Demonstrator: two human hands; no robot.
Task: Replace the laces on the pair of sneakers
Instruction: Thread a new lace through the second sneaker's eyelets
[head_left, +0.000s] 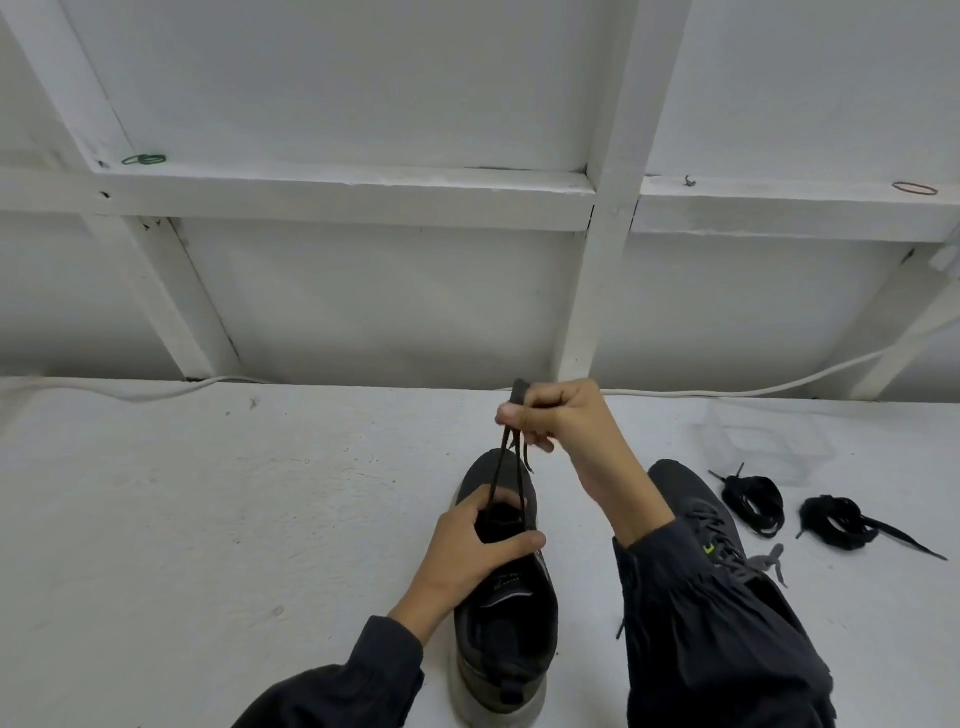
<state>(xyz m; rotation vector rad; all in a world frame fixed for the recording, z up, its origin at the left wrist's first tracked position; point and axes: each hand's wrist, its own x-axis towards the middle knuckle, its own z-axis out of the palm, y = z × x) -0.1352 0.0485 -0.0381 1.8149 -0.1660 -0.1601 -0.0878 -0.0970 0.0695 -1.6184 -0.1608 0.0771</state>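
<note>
A dark grey sneaker (506, 634) stands on the white table (234, 519), toe pointing away from me. My left hand (475, 551) grips it across the tongue and eyelets. My right hand (563, 421) is raised above the toe, pinching a dark lace (501, 467) that runs taut down to the front eyelets. The second sneaker (696, 504) lies to the right, partly hidden by my right sleeve, with a grey lace still threaded. Two coiled black laces (750, 496) (836, 522) rest further right.
A clear plastic container (763, 436) sits at the back right, behind the coiled laces. A white cable (156, 389) runs along the table's rear edge beneath a white framed wall. Rubber bands (144, 159) (915, 188) lie on the wall's ledge.
</note>
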